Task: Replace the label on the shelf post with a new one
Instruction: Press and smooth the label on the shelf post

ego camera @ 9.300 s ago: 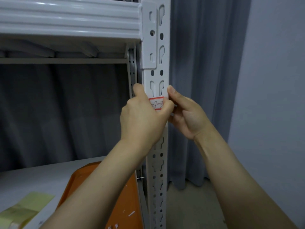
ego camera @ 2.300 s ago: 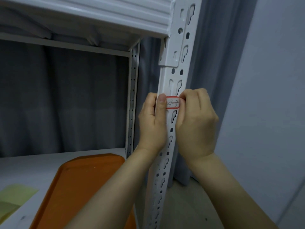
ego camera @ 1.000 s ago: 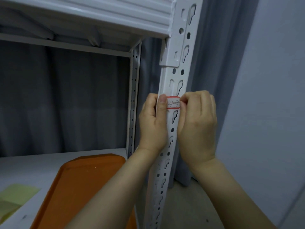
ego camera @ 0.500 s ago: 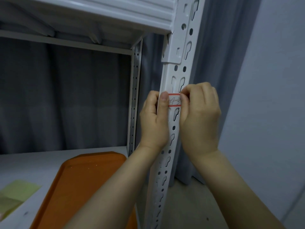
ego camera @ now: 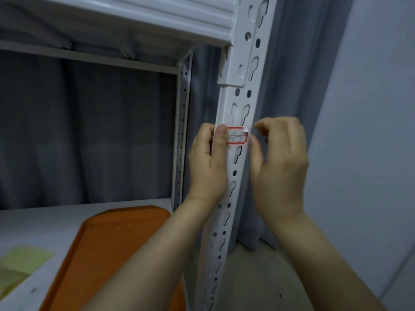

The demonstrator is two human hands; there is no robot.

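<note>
A white label with a red border and handwriting (ego camera: 237,137) is stuck across the front of the white perforated shelf post (ego camera: 242,173). Its upper right corner is curled up off the metal. My left hand (ego camera: 208,167) grips the post from the left, with the thumb pressing on the label's left end. My right hand (ego camera: 278,167) is just right of the post with its fingers curled. Its thumb and forefinger tips are close to the lifted corner and hold nothing.
An orange tray (ego camera: 116,243) lies on the white shelf board (ego camera: 45,221) below my left arm, with yellow-green paper sheets (ego camera: 24,263) at the far left. The upper shelf beam (ego camera: 134,16) crosses overhead. A grey curtain (ego camera: 292,63) and a wall (ego camera: 370,131) stand to the right.
My right hand has drawn back to the right, off the label's right end. The label's upper right corner now stands lifted. My left hand keeps its grip on the post.
</note>
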